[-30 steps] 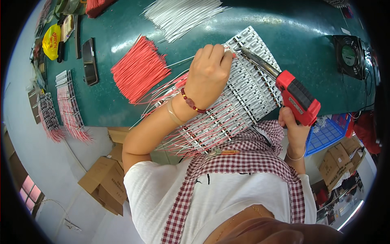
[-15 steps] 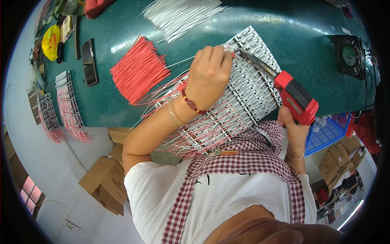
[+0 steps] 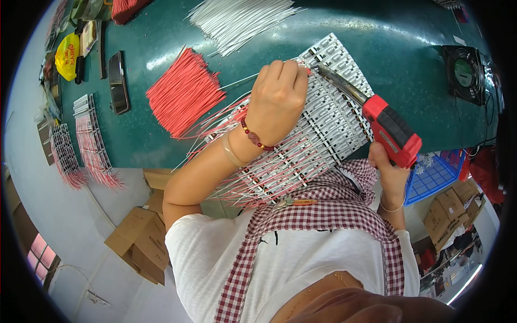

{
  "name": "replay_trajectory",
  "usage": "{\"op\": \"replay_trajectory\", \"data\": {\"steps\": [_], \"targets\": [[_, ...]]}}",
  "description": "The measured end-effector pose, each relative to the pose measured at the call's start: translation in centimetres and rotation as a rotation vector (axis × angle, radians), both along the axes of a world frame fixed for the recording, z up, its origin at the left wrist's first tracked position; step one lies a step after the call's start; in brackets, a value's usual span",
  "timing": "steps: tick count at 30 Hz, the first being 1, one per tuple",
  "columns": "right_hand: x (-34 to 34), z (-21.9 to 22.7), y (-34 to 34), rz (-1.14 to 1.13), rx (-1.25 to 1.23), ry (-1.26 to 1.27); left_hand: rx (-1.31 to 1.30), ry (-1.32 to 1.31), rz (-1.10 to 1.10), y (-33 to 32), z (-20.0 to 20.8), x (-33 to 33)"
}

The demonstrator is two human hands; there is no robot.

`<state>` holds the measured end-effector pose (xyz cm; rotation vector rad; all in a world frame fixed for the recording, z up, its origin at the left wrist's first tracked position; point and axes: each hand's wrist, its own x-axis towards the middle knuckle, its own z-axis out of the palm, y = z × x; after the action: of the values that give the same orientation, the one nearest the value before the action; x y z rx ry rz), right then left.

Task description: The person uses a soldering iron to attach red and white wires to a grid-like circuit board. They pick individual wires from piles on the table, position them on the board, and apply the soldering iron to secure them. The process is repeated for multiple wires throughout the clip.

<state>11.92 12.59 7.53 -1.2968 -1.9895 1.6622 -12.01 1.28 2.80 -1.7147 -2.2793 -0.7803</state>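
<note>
A panel of white strip boards [image 3: 323, 129] with red and white wires soldered along it lies tilted at the near edge of the green table [image 3: 388, 32]. My left hand [image 3: 277, 99] rests on the panel's upper part, fingers curled and pinched at the top edge near the tool's tip. My right hand [image 3: 390, 172] grips the handle of a red and black soldering gun [image 3: 390, 129]. Its metal tip [image 3: 334, 81] touches the panel just right of my left fingers. A bead bracelet sits on my left wrist.
A bundle of red wires [image 3: 183, 91] lies left of the panel, white wires [image 3: 237, 19] behind it. A black phone [image 3: 117, 81] and finished wired strips [image 3: 89, 140] are at the left edge. A small fan [image 3: 466, 72] stands right. A blue crate [image 3: 433, 175] and cardboard boxes [image 3: 137, 242] sit below the table.
</note>
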Motion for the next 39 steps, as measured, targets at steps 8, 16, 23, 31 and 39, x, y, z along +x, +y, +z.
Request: {"op": "replay_trajectory", "data": {"steps": [8, 16, 23, 31, 39], "targets": [[0.5, -0.1, -0.2, -0.042, 0.089, 0.101, -0.02, 0.024, 0.009, 0.1, 0.2, 0.2], [1.1, 0.1, 0.3, -0.035, 0.054, 0.051, -0.084, 0.068, 0.015, 0.0, 0.6, 0.4], [0.0, -1.1, 0.1, -0.021, -0.009, 0.078, -0.09, 0.073, 0.021, 0.1, 0.6, 0.5], [-0.1, -0.7, 0.0, 0.041, 0.051, 0.083, -0.088, 0.061, 0.019, 0.0, 0.6, 0.6], [1.2, -1.2, -0.1, -0.001, 0.067, 0.1, -0.099, 0.07, 0.02, 0.1, 0.6, 0.7]]}}
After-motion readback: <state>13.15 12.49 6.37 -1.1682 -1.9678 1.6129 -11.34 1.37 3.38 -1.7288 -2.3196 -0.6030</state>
